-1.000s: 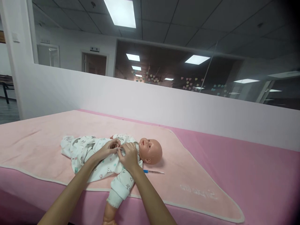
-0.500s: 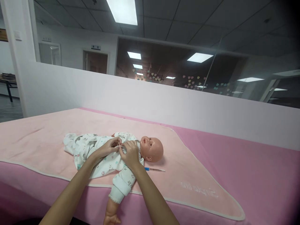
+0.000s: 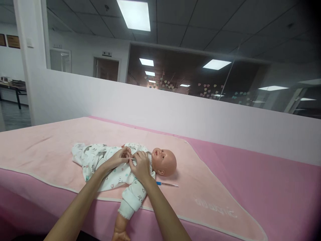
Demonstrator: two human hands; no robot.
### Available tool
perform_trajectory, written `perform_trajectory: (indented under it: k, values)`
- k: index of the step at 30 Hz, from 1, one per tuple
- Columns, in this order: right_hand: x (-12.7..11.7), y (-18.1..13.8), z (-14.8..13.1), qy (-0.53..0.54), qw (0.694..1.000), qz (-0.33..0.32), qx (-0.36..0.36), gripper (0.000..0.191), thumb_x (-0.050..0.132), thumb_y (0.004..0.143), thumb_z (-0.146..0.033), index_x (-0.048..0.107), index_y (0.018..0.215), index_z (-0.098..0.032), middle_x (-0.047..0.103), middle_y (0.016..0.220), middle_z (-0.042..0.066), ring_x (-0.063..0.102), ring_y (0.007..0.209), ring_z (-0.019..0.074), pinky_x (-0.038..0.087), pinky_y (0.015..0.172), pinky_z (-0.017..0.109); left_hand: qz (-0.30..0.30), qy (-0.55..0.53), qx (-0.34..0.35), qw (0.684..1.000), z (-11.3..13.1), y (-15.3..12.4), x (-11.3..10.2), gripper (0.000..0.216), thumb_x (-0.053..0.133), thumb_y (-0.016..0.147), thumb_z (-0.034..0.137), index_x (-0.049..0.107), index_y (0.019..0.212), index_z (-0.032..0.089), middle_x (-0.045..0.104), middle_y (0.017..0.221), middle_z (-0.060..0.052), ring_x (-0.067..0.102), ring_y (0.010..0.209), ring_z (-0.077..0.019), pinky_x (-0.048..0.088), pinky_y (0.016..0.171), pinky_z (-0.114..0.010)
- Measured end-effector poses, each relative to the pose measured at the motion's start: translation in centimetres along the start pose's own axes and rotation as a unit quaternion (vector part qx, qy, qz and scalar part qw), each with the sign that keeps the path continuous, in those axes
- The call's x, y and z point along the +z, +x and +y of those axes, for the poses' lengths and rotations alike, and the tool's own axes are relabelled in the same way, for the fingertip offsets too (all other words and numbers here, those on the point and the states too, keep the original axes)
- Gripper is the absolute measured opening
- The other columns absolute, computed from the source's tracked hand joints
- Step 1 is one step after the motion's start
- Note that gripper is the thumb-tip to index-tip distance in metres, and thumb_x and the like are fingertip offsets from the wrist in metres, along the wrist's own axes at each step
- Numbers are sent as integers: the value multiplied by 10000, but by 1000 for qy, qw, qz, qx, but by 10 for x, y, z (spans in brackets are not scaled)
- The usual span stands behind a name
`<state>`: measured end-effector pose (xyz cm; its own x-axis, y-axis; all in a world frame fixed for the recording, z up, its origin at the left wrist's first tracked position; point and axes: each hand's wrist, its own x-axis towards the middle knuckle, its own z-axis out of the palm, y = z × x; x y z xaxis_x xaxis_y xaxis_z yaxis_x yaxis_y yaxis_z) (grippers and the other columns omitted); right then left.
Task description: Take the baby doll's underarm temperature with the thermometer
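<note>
While supine, doll under hands

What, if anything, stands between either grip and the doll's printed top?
Nothing visible: the left grip and right grip meet over the printed top, at what looks like a thin white tie. The blue-ended stick lies aside, near the doll's head.

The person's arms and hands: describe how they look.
The left forearm and right forearm are bare, with no sleeves in view. The left hand and right hand are ungloved; no watch, bracelet or ring can be made out.
</note>
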<state>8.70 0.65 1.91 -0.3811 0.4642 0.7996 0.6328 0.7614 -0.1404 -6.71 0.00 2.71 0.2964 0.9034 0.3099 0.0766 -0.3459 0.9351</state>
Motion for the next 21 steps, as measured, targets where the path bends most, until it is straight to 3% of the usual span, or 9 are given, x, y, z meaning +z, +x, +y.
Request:
perform_trajectory:
  k: [16, 21]
  values:
    - [-3, 0, -3, 20, 1000, 5, 19, 11, 520, 735, -198, 510, 736, -193, 539, 792, 10, 451, 775, 156, 328, 721, 284, -29, -75, -23, 996, 2, 0, -1, 309, 565, 566, 109, 468, 850, 178, 516, 705, 25, 456, 619, -100, 354, 605, -221]
    - [-1, 0, -1, 7, 1000, -1, 14, 27, 509, 712, -178, 509, 736, -192, 530, 780, 15, 443, 762, 160, 329, 707, 284, -11, -12, -9, 1000, 4, 0, 2, 224, 555, 590, 145, 487, 803, 169, 509, 715, 19, 456, 637, -109, 346, 606, -223]
